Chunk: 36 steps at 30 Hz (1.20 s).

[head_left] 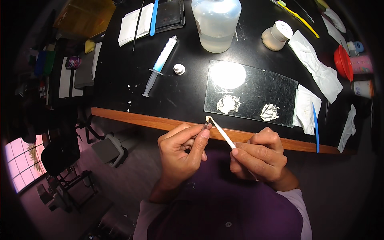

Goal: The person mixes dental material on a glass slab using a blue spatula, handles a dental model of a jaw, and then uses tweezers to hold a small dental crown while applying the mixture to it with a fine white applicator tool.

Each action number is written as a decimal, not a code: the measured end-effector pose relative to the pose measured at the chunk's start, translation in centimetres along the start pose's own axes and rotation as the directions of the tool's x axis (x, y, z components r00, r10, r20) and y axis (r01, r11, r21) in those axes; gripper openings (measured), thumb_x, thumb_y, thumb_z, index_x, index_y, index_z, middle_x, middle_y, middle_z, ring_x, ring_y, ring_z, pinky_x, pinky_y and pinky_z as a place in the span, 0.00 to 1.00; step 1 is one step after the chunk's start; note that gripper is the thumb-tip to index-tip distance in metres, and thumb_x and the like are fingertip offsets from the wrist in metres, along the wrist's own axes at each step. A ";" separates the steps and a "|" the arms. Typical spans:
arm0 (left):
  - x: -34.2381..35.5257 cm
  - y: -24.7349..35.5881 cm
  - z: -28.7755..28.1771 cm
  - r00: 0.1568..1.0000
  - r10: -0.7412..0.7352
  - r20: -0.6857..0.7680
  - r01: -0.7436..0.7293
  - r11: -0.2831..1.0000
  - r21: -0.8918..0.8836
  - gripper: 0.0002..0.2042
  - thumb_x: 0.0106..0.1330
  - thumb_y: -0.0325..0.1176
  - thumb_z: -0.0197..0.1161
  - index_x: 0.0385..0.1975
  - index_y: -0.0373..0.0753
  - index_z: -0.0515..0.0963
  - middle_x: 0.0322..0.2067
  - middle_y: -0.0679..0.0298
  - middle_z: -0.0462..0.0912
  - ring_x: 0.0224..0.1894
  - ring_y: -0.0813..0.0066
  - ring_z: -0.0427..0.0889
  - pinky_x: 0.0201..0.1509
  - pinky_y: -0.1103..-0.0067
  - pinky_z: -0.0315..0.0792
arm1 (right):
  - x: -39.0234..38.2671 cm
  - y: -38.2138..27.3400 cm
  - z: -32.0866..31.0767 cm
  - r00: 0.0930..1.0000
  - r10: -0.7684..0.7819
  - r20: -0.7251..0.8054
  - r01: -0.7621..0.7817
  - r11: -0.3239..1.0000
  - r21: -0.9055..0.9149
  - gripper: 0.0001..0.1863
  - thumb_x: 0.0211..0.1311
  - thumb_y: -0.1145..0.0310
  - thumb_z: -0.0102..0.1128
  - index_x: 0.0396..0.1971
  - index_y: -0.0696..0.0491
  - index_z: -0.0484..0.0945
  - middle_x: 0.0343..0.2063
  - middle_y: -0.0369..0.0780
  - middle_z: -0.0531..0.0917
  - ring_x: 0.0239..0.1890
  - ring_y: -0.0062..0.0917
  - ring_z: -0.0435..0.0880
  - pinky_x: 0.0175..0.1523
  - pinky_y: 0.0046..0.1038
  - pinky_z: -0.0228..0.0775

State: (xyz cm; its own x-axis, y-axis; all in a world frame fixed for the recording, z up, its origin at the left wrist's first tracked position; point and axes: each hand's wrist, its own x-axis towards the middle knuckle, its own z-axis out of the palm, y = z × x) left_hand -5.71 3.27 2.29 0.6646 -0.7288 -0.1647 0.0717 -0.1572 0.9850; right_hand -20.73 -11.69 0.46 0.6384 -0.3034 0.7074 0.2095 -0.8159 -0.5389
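Observation:
Between the thumb and index finger of my left hand [180, 149] is a small cream, tooth-like piece [207, 119] on a short dark or metallic base. My right hand [261, 157] grips a slender white-handled tool [224, 135] like a pen, its thin tip at the cream piece. Whether the tip touches it, I cannot tell. Both hands are closed, just in front of the table's wooden edge [160, 121]. Beyond them lies a glass slab [256, 86] bearing two white smears, a left one [228, 104] and a right one [269, 112].
A large translucent bottle [216, 32] stands at the back, a small jar [277, 36] to its right. A syringe [161, 64] and a white cap [179, 69] lie left of the slab. Right of it are crumpled tissues [316, 66], a blue stick [315, 128] and a red bowl [343, 63].

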 end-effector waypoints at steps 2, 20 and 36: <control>-0.1 -0.2 0.0 1.000 -0.001 -0.004 0.001 1.000 -0.008 0.07 0.75 0.20 0.66 0.47 0.23 0.87 0.34 0.60 0.86 0.23 0.86 0.81 0.23 0.88 0.72 | 0.0 0.0 -0.1 1.000 0.000 0.007 0.000 1.000 0.008 0.14 0.52 0.73 0.81 0.40 0.51 0.90 0.35 0.31 0.90 0.35 0.21 0.77 0.27 0.22 0.63; -0.1 0.1 0.0 1.000 -0.021 -0.018 0.021 1.000 0.011 0.07 0.75 0.20 0.66 0.47 0.23 0.87 0.33 0.60 0.86 0.22 0.86 0.81 0.23 0.88 0.72 | 0.0 -0.2 -0.1 1.000 0.026 -0.013 -0.026 1.000 0.012 0.16 0.50 0.76 0.80 0.41 0.51 0.89 0.33 0.31 0.89 0.33 0.21 0.77 0.27 0.23 0.64; -0.1 0.3 -0.2 1.000 -0.020 -0.005 0.020 0.999 0.031 0.08 0.73 0.19 0.69 0.48 0.24 0.87 0.31 0.62 0.85 0.22 0.88 0.81 0.23 0.88 0.69 | 0.3 -0.1 -0.1 0.998 0.059 -0.039 -0.058 0.998 0.031 0.16 0.49 0.78 0.77 0.41 0.54 0.88 0.29 0.34 0.89 0.27 0.22 0.78 0.28 0.24 0.66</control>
State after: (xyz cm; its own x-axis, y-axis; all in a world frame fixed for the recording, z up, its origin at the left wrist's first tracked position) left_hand -5.62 3.40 2.58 0.6665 -0.7225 -0.1839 0.0618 -0.1924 0.9794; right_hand -20.60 -11.78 0.80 0.6205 -0.3697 0.6916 0.1949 -0.7816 -0.5926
